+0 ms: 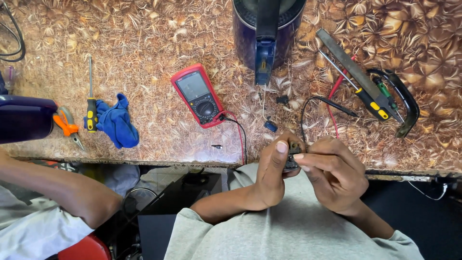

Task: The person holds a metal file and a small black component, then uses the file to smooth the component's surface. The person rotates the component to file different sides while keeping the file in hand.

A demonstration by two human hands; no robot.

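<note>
Glossy patterned tabletop [144, 43]; soft blue cloth [115, 123]; red plastic multimeter [198, 95]; dull metal file [353, 72].

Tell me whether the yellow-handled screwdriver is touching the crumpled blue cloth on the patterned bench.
Touching. The head view shows the yellow-handled screwdriver lying with its handle against the left edge of the crumpled blue cloth, with no gap visible between them.

The small dark part [292, 155] was mostly hidden between the fingers [280, 147] of the left hand [272, 173] and the right hand [334, 175]; its shape could not be told. The blue kettle [267, 33] was cut off by the top edge. A dark blue object [24, 118] ran off the left edge. A tiny black piece [217, 146] on the worktop [159, 48] was too small to identify.
</note>
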